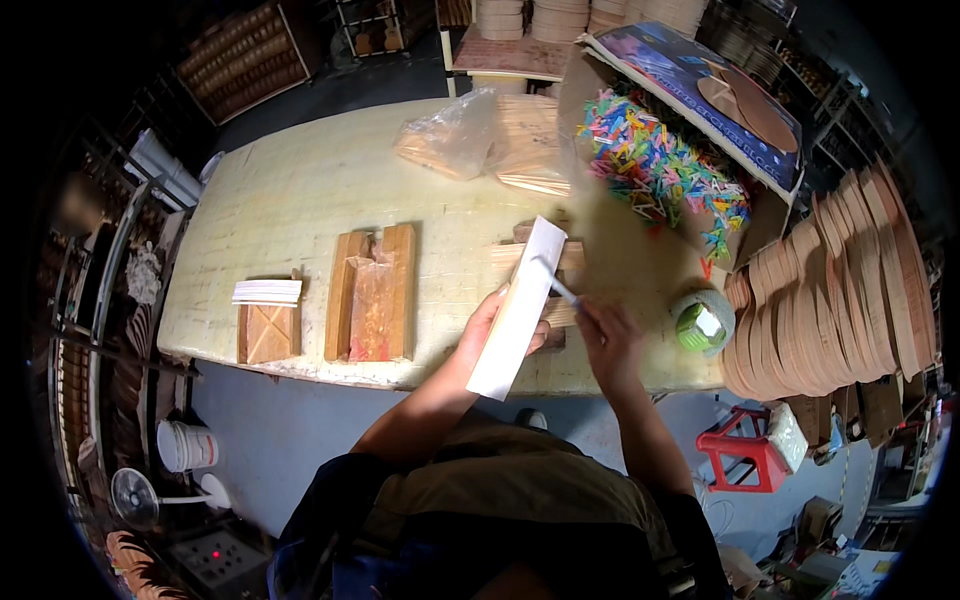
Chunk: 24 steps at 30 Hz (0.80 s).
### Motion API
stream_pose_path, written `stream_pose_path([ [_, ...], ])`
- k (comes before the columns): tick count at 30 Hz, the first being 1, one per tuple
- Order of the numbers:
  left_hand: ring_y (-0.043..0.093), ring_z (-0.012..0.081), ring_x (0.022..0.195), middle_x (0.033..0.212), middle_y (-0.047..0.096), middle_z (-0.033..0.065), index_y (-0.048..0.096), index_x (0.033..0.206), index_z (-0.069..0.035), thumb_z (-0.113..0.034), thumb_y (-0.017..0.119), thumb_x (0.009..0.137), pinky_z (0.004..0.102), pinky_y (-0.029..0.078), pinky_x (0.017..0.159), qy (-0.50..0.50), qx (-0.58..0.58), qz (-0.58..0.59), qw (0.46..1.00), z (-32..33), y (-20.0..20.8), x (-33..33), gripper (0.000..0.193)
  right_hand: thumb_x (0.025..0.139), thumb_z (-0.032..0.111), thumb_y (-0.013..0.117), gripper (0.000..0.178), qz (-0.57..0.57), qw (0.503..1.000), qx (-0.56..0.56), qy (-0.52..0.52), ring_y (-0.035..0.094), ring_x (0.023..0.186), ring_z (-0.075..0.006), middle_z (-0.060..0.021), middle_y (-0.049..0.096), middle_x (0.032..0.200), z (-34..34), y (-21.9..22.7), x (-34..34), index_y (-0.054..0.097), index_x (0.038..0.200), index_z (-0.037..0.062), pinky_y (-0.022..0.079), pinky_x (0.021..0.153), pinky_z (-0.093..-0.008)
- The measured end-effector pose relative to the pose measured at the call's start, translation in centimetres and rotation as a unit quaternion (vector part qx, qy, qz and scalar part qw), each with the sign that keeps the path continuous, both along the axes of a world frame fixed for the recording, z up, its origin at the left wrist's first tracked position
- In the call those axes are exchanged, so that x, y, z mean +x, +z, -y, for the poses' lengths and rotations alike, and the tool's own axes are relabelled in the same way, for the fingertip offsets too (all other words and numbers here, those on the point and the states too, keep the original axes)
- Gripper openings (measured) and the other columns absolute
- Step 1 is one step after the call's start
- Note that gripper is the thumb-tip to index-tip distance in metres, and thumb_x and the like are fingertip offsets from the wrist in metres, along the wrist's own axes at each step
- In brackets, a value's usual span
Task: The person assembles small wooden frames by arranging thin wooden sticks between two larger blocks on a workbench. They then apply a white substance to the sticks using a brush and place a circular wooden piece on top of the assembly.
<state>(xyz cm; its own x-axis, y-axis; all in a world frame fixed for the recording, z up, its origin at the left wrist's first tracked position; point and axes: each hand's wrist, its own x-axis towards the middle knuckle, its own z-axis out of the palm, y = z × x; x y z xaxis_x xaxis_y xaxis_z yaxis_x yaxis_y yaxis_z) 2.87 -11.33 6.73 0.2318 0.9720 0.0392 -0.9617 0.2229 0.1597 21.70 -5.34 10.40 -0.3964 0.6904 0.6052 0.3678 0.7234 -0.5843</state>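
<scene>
The left hand (482,328) grips a pale strip (517,310), fingers curled beneath; the right hand (608,335) pinches a slim brush-like tool (566,292) over it. Steady support and light, even strokes should serve.

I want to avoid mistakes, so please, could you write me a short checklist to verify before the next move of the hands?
1. White board held by the left grip: ok, fingers wrap around its edges.
2. Tool held by the right grip: ok.
3. Tool tip touching the board: cannot tell; it is at the board, but contact is unclear.
4. Table bare under the board: not ok, wood pieces lie there.
5. Coloured pieces away from both grips: ok, they lie farther off, upper right.
6. Green tub open: cannot tell.
</scene>
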Motion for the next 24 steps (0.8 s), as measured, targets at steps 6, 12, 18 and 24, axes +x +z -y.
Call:
stream_pose_path([
  [6, 0.047, 0.0184, 0.082, 0.098, 0.053, 0.0103, 0.048, 0.123, 0.007, -0.042, 0.053, 0.092, 0.0282, 0.043, 0.068, 0.051, -0.041, 0.051, 0.997, -0.2, -0.7, -1.6, 0.058, 0.075, 0.003, 0.076, 0.025, 0.039, 0.978, 0.082, 0.189, 0.059, 0.065, -0.0216, -0.0083, 0.063, 0.079, 3.6, -0.5, 0.4, 0.071, 0.099, 0.0048, 0.047, 0.055, -0.0323],
  [12, 0.047, 0.0183, 0.082, 0.098, 0.053, 0.0105, 0.049, 0.121, 0.007, -0.038, 0.056, 0.090, 0.0288, 0.044, 0.067, 0.029, -0.021, 0.043, 0.998, -0.8, -1.1, -1.2, 0.056, 0.073, 0.003, 0.075, 0.025, 0.044, 0.984, 0.098, 0.141, 0.058, 0.064, -0.0215, -0.0057, 0.061, 0.079, 3.7, 0.0, 0.2, 0.071, 0.098, 0.0067, 0.048, 0.055, -0.0329],
  [18, 0.047, 0.0192, 0.085, 0.099, 0.052, 0.0107, 0.049, 0.121, 0.008, -0.038, 0.057, 0.089, 0.0280, 0.043, 0.071, 0.029, -0.031, 0.043, 0.998, -0.9, -1.4, -1.9, 0.057, 0.073, 0.006, 0.074, 0.031, -0.014, 0.987, 0.075, 0.139, 0.059, 0.068, -0.0188, -0.0019, 0.058, 0.078, 3.9, -0.5, 0.2, 0.070, 0.103, 0.0112, 0.051, 0.055, -0.0314],
  [24, 0.047, 0.0195, 0.085, 0.099, 0.052, 0.0104, 0.049, 0.121, 0.007, -0.042, 0.054, 0.091, 0.0281, 0.044, 0.070, 0.031, -0.057, 0.068, 0.996, -0.7, -0.8, -1.4, 0.058, 0.074, 0.006, 0.076, 0.028, 0.048, 0.946, 0.161, 0.278, 0.061, 0.065, -0.0189, -0.0048, 0.064, 0.083, 3.8, -0.5, 0.5, 0.070, 0.101, 0.0110, 0.051, 0.054, -0.0307],
])
